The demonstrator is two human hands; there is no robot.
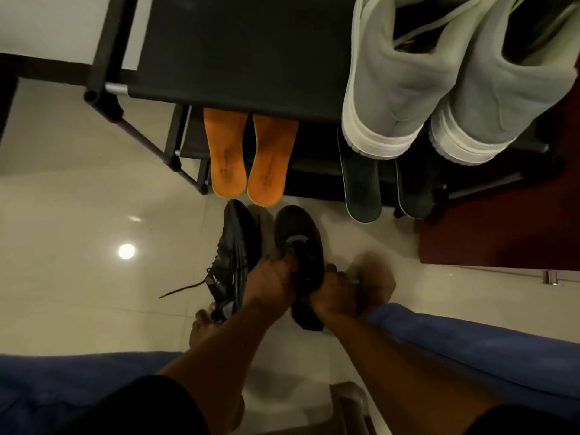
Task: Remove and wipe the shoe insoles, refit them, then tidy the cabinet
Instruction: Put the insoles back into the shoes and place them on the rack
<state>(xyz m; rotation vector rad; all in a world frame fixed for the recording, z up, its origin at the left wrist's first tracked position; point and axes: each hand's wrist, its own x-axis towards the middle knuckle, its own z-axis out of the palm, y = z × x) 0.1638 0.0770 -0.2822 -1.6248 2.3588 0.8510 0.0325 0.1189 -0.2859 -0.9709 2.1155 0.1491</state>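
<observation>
At the far left stands the black shoe rack (131,89), with its dark cloth shelf on top. Two orange insoles (248,158) lean side by side against the rack's lower shelf, their ends on the pale floor (78,246). Below them a black shoe (237,246) lies tipped on its side on the floor, its lace trailing out. Next to it, both hands hold a second black shoe (301,246). The left hand (273,277) curls its fingers into the shoe's opening. The right hand (329,296) wraps around the shoe's heel end. Further right, two dark insoles (361,186) lean against the rack. Above them two grey-green high-top shoes (408,89) sit on the top shelf.
</observation>
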